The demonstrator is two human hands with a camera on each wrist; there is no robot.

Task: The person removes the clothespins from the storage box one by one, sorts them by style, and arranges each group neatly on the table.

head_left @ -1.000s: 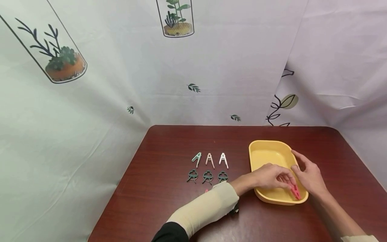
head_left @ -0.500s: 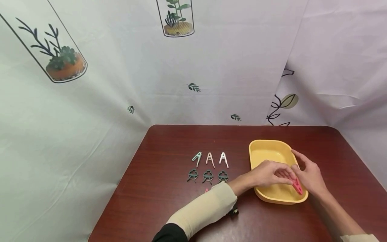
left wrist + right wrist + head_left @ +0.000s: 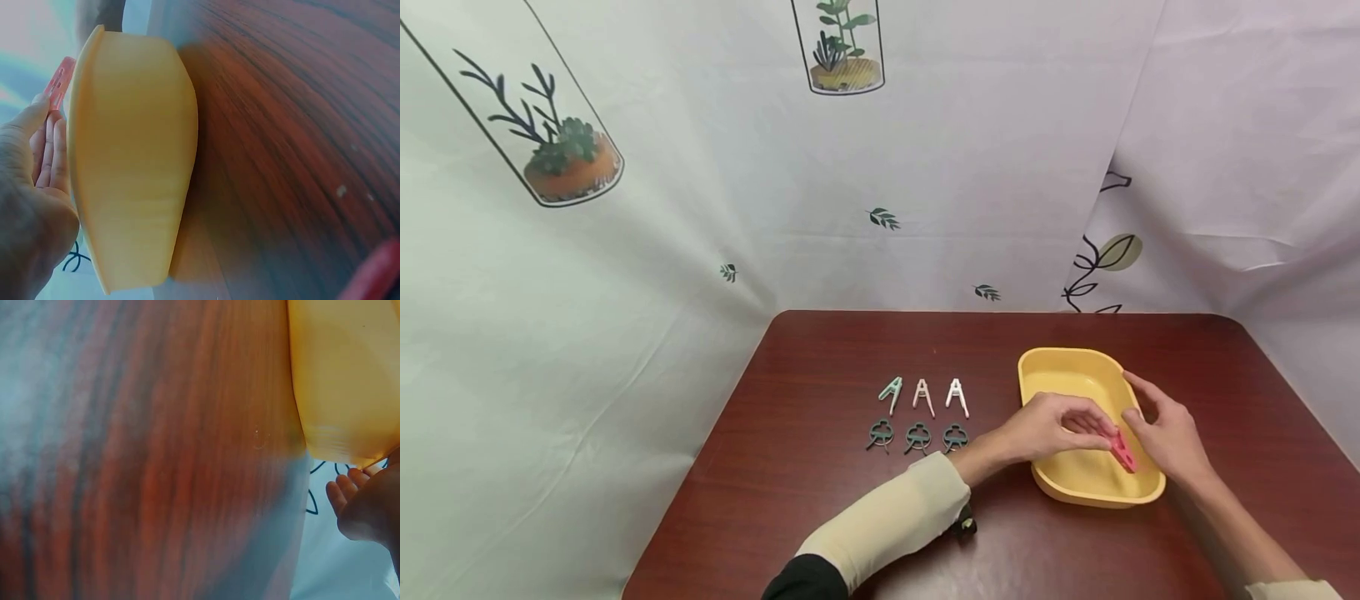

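Note:
Over the inside of the yellow basin, my left hand pinches a pink clothespin between thumb and fingertips. In the left wrist view the same clothespin sticks out past the fingertips, beside the basin's rim. My right hand holds the basin's right rim, its thumb over the inner side and its fingers outside. Those fingers show at the basin's edge in the right wrist view.
Left of the basin lie a mint clothespin, a pale pink one and a white one. Nearer are three dark green round clips. A dark item is partly hidden by the left sleeve. A blurred red thing lies on the table.
My left hand has lifted slightly and moved left inside the basin, carrying the pink clothespin. The right hand stays at the rim.

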